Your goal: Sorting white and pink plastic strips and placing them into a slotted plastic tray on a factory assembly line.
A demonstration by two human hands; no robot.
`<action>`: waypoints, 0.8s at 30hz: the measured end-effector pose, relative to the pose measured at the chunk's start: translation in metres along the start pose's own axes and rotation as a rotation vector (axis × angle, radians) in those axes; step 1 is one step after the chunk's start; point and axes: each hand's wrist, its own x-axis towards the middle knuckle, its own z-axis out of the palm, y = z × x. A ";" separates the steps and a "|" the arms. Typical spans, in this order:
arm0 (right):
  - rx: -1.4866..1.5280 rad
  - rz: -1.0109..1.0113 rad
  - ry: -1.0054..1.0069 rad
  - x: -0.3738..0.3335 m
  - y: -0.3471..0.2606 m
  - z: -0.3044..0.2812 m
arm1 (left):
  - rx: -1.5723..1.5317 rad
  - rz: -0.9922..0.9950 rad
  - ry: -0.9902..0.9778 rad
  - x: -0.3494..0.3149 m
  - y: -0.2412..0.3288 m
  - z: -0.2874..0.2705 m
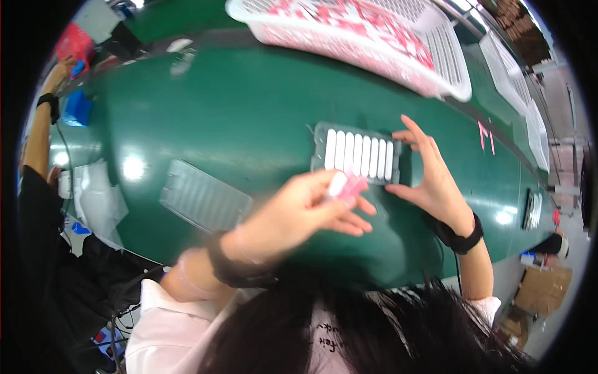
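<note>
My left hand point(302, 209), blurred by motion, pinches a small pink-and-white piece point(350, 185) over the near edge of a clear plastic tray point(319, 138). Several long white rounded pieces point(357, 154) lie side by side in this tray. At its right end is my right hand point(433, 181), thumb at the near corner and fingers at the far corner, bracing the tray between them. Its index finger is stretched away from the tray. Another clear tray point(205, 196), with no white pieces in it, rests on the green table point(249, 106) left of my left forearm.
A white basket point(349, 57) full of pink-and-white pieces stands at the far side. Two pink strips point(486, 138) lie to the right. At the left are a blue box point(78, 108), clear plastic bags point(96, 196) and another person's arm point(42, 134).
</note>
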 end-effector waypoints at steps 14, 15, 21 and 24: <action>-0.075 -0.347 0.047 0.198 -0.104 0.097 | -0.044 0.026 -0.440 -0.024 0.017 0.014; -0.107 -0.364 0.084 0.211 -0.110 0.105 | -0.036 0.052 -0.467 -0.023 0.020 0.015; -0.205 -0.419 0.125 0.249 -0.164 0.144 | -0.094 0.202 -0.536 -0.035 0.035 0.014; -0.221 -0.488 0.169 0.235 -0.176 0.158 | -0.183 0.202 -0.520 -0.039 0.038 0.014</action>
